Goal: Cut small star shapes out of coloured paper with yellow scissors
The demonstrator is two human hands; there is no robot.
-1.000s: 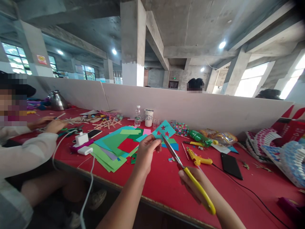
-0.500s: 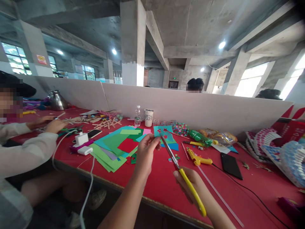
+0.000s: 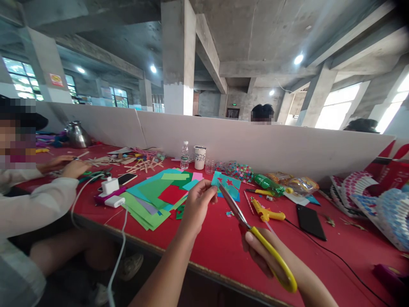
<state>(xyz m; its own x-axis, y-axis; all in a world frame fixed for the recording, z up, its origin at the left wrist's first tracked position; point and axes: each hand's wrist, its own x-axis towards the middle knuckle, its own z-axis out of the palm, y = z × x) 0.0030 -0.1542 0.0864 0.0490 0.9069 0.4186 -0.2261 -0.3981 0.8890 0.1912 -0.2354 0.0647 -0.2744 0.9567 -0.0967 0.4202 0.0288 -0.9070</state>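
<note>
My left hand [image 3: 198, 204] pinches the near left edge of a light blue sheet of paper [image 3: 236, 183] between thumb and fingers. Star-shaped holes in the sheet let the red tabletop show through. Scissors [image 3: 235, 208] with yellow handles are gripped in my right hand [image 3: 265, 251], their blades pointing up and left, tips at the sheet close to my left fingertips. The blades look nearly together; whether they touch the paper I cannot tell. Small coloured stars [image 3: 229, 213] lie on the table beneath the blades.
Coloured paper sheets [image 3: 150, 189] lie left of my hands. A yellow glue gun [image 3: 266, 214], a black phone-like slab [image 3: 310, 222] and a green bottle [image 3: 265, 182] are to the right. A water bottle [image 3: 184, 155] and cup [image 3: 200, 157] stand behind. A co-worker's sleeve [image 3: 28, 204] is at left.
The blue sheet has shifted right and turned in my left fingers. My right hand and the scissors have moved right and slightly down.
</note>
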